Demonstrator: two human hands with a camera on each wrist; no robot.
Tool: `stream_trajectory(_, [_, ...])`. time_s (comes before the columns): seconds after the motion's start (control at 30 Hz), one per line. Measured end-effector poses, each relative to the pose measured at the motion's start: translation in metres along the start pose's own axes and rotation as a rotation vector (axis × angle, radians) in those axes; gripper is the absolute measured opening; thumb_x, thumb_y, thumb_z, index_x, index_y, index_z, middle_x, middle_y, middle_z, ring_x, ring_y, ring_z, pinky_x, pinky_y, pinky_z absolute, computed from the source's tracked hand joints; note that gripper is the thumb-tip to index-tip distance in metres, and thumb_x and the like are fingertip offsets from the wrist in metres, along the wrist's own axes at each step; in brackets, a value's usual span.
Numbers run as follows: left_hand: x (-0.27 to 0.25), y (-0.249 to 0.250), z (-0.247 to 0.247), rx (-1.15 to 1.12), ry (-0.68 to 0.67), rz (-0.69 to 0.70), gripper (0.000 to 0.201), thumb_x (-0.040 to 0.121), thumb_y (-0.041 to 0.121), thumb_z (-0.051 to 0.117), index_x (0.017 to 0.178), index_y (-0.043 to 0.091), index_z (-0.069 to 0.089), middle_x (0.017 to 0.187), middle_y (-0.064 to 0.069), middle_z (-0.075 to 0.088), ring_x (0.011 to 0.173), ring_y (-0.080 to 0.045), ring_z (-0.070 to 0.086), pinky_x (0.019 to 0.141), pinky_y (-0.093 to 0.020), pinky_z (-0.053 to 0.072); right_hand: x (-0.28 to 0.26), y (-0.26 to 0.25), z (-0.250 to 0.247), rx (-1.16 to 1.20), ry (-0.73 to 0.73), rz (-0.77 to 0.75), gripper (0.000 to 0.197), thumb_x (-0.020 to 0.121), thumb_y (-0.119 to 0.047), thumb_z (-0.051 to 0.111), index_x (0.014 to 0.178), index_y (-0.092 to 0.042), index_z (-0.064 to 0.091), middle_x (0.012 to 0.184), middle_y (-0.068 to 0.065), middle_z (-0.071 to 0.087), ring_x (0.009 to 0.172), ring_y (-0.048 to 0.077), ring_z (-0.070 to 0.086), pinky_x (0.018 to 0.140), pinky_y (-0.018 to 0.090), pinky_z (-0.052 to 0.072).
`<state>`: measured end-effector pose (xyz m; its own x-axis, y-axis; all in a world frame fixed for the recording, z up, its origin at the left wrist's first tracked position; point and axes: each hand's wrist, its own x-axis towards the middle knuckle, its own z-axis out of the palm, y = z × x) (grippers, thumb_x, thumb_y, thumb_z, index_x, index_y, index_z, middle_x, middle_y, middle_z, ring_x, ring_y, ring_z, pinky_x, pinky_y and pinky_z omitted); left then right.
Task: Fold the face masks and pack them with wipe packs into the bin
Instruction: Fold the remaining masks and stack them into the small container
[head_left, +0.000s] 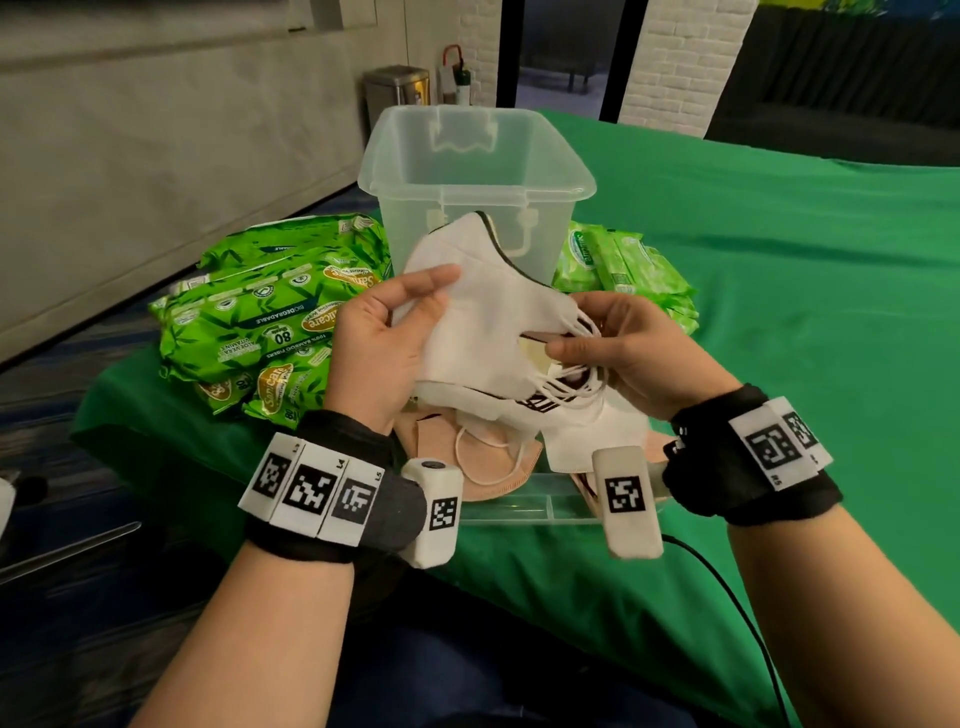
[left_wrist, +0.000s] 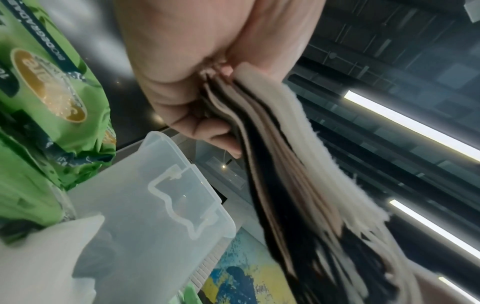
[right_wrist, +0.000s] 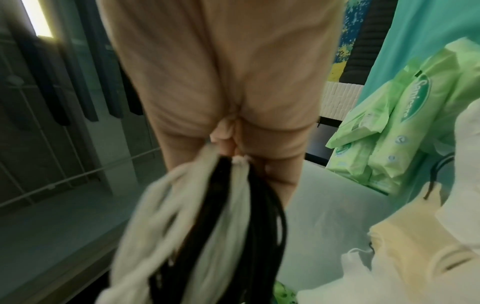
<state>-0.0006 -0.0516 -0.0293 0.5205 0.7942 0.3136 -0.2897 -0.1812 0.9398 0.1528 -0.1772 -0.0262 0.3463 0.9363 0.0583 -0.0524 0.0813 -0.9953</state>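
Both hands hold a stack of folded face masks (head_left: 483, 306) up in front of the clear plastic bin (head_left: 475, 171). My left hand (head_left: 384, 338) grips the stack's left edge, thumb on the white top mask; the left wrist view shows the white, beige and black layers of the stack (left_wrist: 280, 164) pinched edge-on. My right hand (head_left: 618, 348) pinches the bundle of white and black ear loops (right_wrist: 207, 216) at the stack's right end. More masks (head_left: 493, 457), white and peach, lie in a heap below the hands. The bin stands upright and looks empty.
Large dark-green wipe packs (head_left: 270, 312) are piled left of the bin, small light-green wipe packs (head_left: 628, 270) right of it. A clear tray (head_left: 524, 506) lies under the loose masks at the table's near edge. Green cloth (head_left: 805, 312) stretches to the right. A black cable (head_left: 748, 618) trails from my right wrist.
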Motion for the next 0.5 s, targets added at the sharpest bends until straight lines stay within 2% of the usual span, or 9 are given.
stream_trajectory(0.1, [-0.001, -0.001, 0.002, -0.001, 0.014, 0.012, 0.030, 0.079, -0.006, 0.065, 0.087, 0.022, 0.067, 0.089, 0.014, 0.068, 0.082, 0.004, 0.063, 0.075, -0.016, 0.050, 0.001, -0.002, 0.004, -0.059, 0.046, -0.027, 0.035, 0.066, 0.014, 0.069, 0.096, -0.003, 0.061, 0.078, 0.006, 0.070, 0.060, 0.015, 0.064, 0.059, 0.025, 0.057])
stream_trajectory(0.2, [-0.001, 0.001, -0.001, 0.010, 0.021, 0.030, 0.030, 0.073, -0.005, 0.071, 0.084, 0.023, 0.066, 0.088, 0.013, 0.067, 0.080, 0.006, 0.062, 0.072, -0.015, 0.051, -0.002, -0.005, 0.010, -0.208, 0.031, -0.018, 0.038, 0.069, 0.018, 0.066, 0.094, -0.010, 0.060, 0.083, 0.012, 0.067, 0.069, 0.022, 0.063, 0.068, 0.032, 0.057])
stream_trajectory(0.27, [0.000, 0.001, -0.005, 0.027, 0.034, 0.042, 0.030, 0.072, -0.004, 0.073, 0.082, 0.024, 0.066, 0.085, 0.016, 0.067, 0.079, 0.009, 0.061, 0.072, -0.014, 0.050, -0.004, -0.007, 0.007, -0.198, 0.067, -0.013, 0.040, 0.068, 0.019, 0.066, 0.091, -0.013, 0.061, 0.079, 0.011, 0.068, 0.067, 0.024, 0.061, 0.068, 0.033, 0.054])
stream_trajectory(0.37, [-0.002, 0.001, -0.008, 0.062, 0.049, 0.056, 0.030, 0.071, -0.002, 0.075, 0.081, 0.025, 0.066, 0.084, 0.016, 0.067, 0.082, 0.006, 0.062, 0.083, -0.021, 0.051, -0.008, -0.011, 0.006, -0.199, 0.100, -0.012, 0.042, 0.066, 0.020, 0.066, 0.089, -0.015, 0.061, 0.070, 0.003, 0.069, 0.060, 0.017, 0.062, 0.063, 0.028, 0.054])
stream_trajectory(0.43, [-0.002, 0.001, -0.011, 0.066, 0.045, 0.057, 0.030, 0.071, -0.002, 0.075, 0.081, 0.025, 0.066, 0.078, 0.019, 0.069, 0.082, 0.003, 0.062, 0.087, -0.028, 0.052, -0.010, -0.012, 0.011, -0.267, 0.086, -0.016, 0.043, 0.067, 0.019, 0.068, 0.091, -0.017, 0.061, 0.075, 0.007, 0.068, 0.061, 0.018, 0.062, 0.064, 0.029, 0.054])
stream_trajectory(0.5, [-0.001, 0.002, -0.013, 0.057, 0.028, 0.069, 0.029, 0.071, -0.002, 0.075, 0.080, 0.025, 0.066, 0.073, 0.023, 0.069, 0.079, 0.007, 0.061, 0.085, -0.022, 0.051, -0.011, -0.013, 0.013, -0.294, 0.062, -0.015, 0.047, 0.066, 0.017, 0.070, 0.094, -0.019, 0.060, 0.081, 0.012, 0.066, 0.066, 0.022, 0.061, 0.070, 0.034, 0.053])
